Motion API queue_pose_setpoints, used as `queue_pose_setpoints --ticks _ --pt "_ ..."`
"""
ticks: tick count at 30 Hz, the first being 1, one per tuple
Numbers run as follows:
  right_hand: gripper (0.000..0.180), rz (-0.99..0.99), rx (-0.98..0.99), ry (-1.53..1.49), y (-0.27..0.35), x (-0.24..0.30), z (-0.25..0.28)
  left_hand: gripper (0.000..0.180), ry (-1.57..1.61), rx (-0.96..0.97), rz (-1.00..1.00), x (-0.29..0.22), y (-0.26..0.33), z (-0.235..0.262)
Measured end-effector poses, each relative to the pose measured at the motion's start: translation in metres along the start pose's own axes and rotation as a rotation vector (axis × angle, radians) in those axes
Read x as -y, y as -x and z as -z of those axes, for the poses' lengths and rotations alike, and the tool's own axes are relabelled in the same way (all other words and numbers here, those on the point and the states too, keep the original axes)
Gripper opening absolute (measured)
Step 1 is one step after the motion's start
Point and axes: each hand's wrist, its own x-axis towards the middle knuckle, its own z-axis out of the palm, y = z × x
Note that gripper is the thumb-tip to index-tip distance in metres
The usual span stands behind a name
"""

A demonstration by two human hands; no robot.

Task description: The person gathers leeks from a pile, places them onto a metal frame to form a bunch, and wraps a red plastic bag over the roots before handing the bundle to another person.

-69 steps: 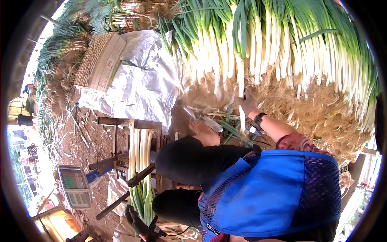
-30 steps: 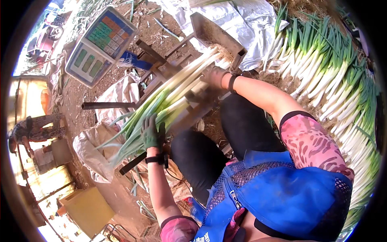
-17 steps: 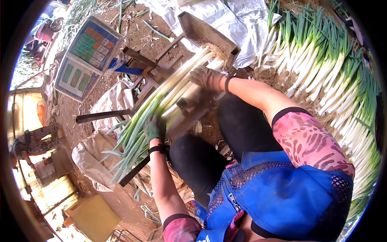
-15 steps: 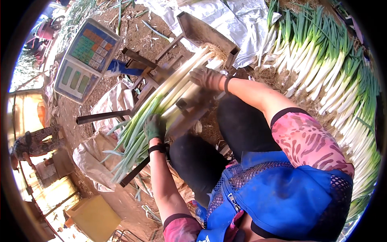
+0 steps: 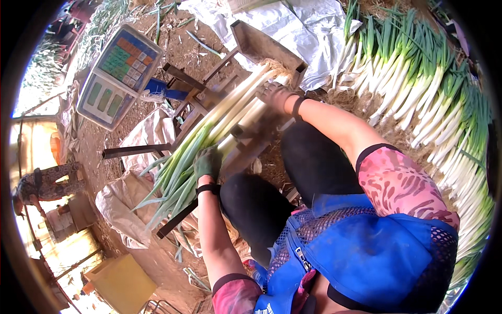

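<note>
A bundle of long green onions (image 5: pixel 230 112) lies across a metal rack (image 5: pixel 266 47), roots against its far-right end plate and green leaves trailing off toward the near left. My gloved left hand (image 5: pixel 208 163) grips the bundle around the green part; its fingers are partly hidden by the leaves. Over the white stems close to the roots, my gloved right hand (image 5: pixel 274 98) is closed on the same bundle. Below the stems, part of the rack is blurred.
A digital scale (image 5: pixel 117 78) stands at the left of the rack. Rows of green onions (image 5: pixel 402 83) line the right side, beside white sheeting (image 5: pixel 314 31). Pale sacks (image 5: pixel 123 201) lie at left, near a yellow box (image 5: pixel 123 282). Another person (image 5: pixel 44 186) bends at the far left.
My right hand has shifted slightly right and up along the stems toward the roots. The left hand has moved a little right and up, still on the bundle.
</note>
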Motion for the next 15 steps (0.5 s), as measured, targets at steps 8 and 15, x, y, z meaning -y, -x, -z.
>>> queue_pose_setpoints --ticks 8,15 --pt "0.038 -0.407 0.046 -0.817 0.139 -0.036 0.1 0.034 0.394 0.031 0.202 0.051 0.036 0.012" --pt "0.057 -1.563 -0.148 -0.442 0.419 -0.166 0.049 0.03 0.717 -0.004 0.315 -0.001 0.059 0.066"
